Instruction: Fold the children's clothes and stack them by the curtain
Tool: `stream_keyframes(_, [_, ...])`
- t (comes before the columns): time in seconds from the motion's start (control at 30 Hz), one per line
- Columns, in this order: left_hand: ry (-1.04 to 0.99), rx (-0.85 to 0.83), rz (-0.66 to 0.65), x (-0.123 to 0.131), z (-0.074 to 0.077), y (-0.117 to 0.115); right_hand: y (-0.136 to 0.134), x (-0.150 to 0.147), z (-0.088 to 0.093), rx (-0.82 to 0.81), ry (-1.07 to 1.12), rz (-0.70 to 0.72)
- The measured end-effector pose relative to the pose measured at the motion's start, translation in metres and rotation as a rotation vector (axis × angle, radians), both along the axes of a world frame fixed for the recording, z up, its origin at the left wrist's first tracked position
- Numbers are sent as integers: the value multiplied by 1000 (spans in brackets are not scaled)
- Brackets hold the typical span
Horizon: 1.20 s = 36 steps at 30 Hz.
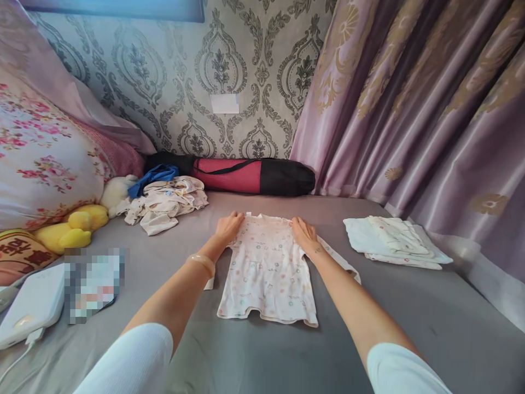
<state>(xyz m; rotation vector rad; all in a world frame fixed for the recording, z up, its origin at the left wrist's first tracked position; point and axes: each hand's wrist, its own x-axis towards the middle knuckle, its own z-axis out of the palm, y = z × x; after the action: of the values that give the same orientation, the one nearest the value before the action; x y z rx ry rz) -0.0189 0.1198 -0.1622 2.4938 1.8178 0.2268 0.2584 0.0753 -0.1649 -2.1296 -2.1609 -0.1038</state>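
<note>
A small white baby garment (pixel 268 273) with a faint printed pattern lies spread flat on the grey bed sheet (pixel 254 355) in front of me. My left hand (pixel 228 226) rests on its left shoulder, fingers curled down on the cloth. My right hand (pixel 302 232) rests on its right shoulder in the same way. Both arms reach forward, and a pale bangle (pixel 202 263) circles my left wrist.
A folded stack of white baby clothes (pixel 396 242) lies to the right. A loose heap of clothes (pixel 166 204) sits at the back left, beside a red and black roll bag (pixel 254 175). Pillows, a yellow plush toy (pixel 74 230) and a white power bank (pixel 30 306) lie left. Curtains hang right.
</note>
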Motion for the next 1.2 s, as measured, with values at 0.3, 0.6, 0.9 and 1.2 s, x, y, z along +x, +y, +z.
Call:
stream_keyframes(0.3, [-140,-132,33,-6,-2,10,4,0,-11,-27,10,-36])
stream_keyframes(0.6, [-324,-295,141,-77,18,-23,-4,20,9,-106,240,-63])
stream_keyframes(0.9, [-239,-469,230,-110,42,-104,-85,36,37,-55,406,-60])
stream_keyframes(1.2, [-132,-353,190,-103,26,-108,-160,33,29,-430,529,-48])
